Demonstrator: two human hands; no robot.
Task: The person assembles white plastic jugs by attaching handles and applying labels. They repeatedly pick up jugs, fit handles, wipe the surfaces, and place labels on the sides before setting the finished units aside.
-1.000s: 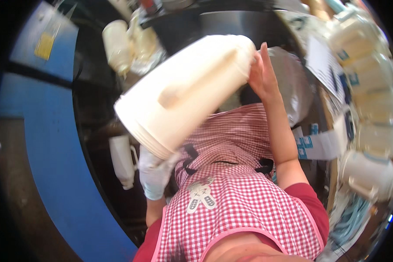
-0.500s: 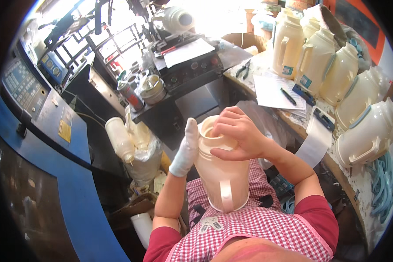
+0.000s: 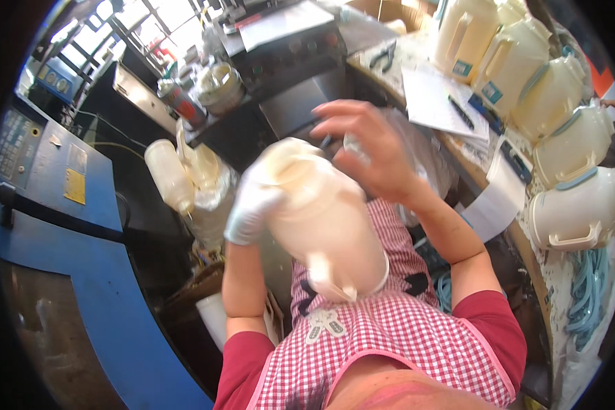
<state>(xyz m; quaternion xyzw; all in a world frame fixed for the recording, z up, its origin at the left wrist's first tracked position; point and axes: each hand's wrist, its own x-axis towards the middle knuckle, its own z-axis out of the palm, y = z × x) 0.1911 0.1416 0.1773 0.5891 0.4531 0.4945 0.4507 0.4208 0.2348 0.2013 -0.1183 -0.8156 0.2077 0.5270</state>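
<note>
A cream plastic jug body [image 3: 328,232] with a side handle leans against my checked apron, its round mouth tilted up and to the left. My gloved left hand [image 3: 251,201] grips the jug near its neck, the fingers partly hidden and blurred. To the right of the mouth, my bare right hand [image 3: 372,147] is raised off the jug. Its fingers are spread apart and slightly smeared by motion, with nothing seen in them.
Several cream jugs [image 3: 574,205] stand or lie along the bench at right, beside papers [image 3: 434,102], a pen, pliers [image 3: 384,57] and blue cords [image 3: 588,301]. A blue machine [image 3: 116,287] fills the left. Cream parts top a bag [image 3: 208,212].
My right hand has lifted off the jug's mouth, and its fingers have spread. My left hand and the jug's mouth have tipped to the left. The whole view has shifted.
</note>
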